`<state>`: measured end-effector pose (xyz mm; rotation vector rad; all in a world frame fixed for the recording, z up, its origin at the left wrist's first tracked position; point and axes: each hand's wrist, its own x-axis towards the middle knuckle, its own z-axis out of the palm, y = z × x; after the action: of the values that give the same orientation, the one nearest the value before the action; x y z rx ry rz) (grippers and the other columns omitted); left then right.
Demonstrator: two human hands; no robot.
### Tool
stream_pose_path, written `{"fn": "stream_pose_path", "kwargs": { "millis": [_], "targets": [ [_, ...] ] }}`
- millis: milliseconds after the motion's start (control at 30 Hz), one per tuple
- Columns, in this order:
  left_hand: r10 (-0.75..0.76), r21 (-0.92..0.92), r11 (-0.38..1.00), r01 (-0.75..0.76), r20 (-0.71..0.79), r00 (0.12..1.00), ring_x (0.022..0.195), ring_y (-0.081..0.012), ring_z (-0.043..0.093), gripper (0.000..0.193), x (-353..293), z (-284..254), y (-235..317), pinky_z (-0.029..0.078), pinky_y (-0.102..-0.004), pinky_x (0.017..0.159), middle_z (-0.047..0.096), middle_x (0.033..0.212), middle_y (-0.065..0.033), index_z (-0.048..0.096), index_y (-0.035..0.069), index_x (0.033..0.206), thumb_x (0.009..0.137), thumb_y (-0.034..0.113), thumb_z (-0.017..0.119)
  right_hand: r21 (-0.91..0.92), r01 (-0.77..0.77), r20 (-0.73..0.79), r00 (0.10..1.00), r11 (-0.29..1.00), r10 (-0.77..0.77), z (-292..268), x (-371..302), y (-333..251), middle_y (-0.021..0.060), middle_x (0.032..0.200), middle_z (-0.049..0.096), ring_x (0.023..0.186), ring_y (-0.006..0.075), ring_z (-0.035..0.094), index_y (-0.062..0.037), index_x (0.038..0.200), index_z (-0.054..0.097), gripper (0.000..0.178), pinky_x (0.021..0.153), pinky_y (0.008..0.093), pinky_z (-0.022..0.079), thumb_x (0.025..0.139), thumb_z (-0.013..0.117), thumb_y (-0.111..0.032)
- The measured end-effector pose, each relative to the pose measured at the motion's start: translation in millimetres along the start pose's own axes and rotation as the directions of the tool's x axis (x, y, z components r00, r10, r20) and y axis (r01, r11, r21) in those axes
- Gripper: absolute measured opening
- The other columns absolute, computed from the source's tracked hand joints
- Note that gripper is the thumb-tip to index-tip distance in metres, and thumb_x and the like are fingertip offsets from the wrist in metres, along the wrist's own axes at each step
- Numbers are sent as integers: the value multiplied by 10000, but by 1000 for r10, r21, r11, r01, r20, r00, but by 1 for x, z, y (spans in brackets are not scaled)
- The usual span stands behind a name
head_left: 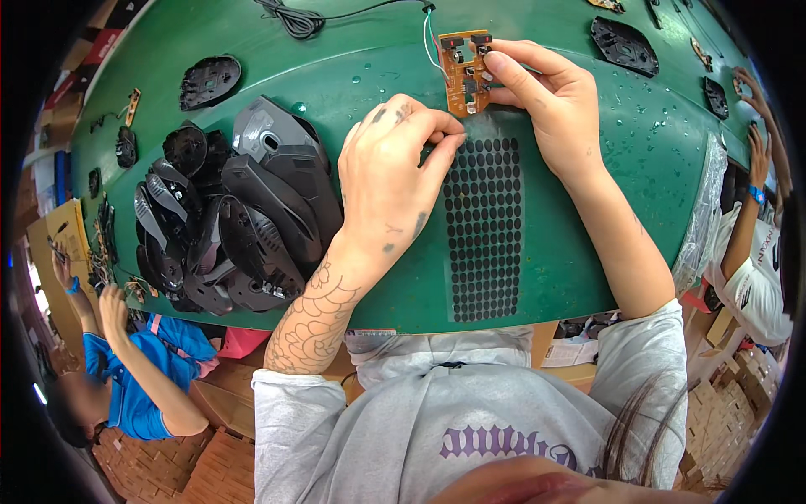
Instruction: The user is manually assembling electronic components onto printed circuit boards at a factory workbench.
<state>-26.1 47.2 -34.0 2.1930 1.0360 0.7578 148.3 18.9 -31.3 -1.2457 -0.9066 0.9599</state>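
Orange-brown rectangular circuit board (456, 84) at the frame's upper centre is pinched edgewise by the right hand (552, 102), apparently for steadiness, while the left hand (384, 155) presses fingertips together, contents unclear, beside a translucent black-dotted sheet (484, 231).

A black computer-mouse shell (210, 81) lay at the frame's upper left, another shell piece (625, 45) at upper right; clear plastic film (705, 210) lay at right, a blue-shirted co-worker (143, 378) at lower left.

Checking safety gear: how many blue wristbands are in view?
2: the left band on the blue-shirted co-worker, the right band on the white-shirted co-worker. Others may be hidden.
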Motion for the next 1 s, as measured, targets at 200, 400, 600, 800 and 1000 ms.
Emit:
{"fn": "stream_pose_path", "kwargs": {
  "millis": [200,400,600,800,1000],
  "targets": [
    [48,33,998,-48,-26,998,701,-142,521,103,0,2,-1,423,-263,650,572,811,0,686,62,865,768,37,707,-1,-4,4,1000,1000,4,-1,0,1,95,962,697,829,143,667,4,1082,699,222,735,249,592,891,684,-109],
    [-7,-40,999,7,-10,1000,710,-176,533,92,0,1,0,438,-305,684,558,797,8,671,89,845,762,71,704,-40,-17,3,1000,999,17,-2,0,1,105,998,697,838,148,666,5,1112,687,244,734,248,587,896,680,-108],
    [61,7,998,-61,-13,998,715,-182,530,80,1,2,-2,437,-307,686,559,818,3,648,92,825,764,73,696,-12,-7,-17,1000,1000,7,-1,0,1,91,915,703,823,144,676,-2,1068,707,215,739,251,598,886,692,-116],
    [118,66,991,-117,-15,993,719,-187,530,84,1,4,-5,435,-309,698,560,844,0,630,97,814,762,73,691,11,-13,-8,1000,1000,13,-1,1,2,99,935,706,831,147,679,3,1065,706,215,735,251,598,888,690,-119],
    [294,193,942,-275,-73,953,736,-193,537,109,3,6,-6,432,-315,725,581,893,4,630,108,843,759,76,690,-3,-20,-18,1000,1000,20,-2,1,2,109,955,707,833,152,680,7,1087,694,225,730,247,596,898,677,-115]
  ]
}}
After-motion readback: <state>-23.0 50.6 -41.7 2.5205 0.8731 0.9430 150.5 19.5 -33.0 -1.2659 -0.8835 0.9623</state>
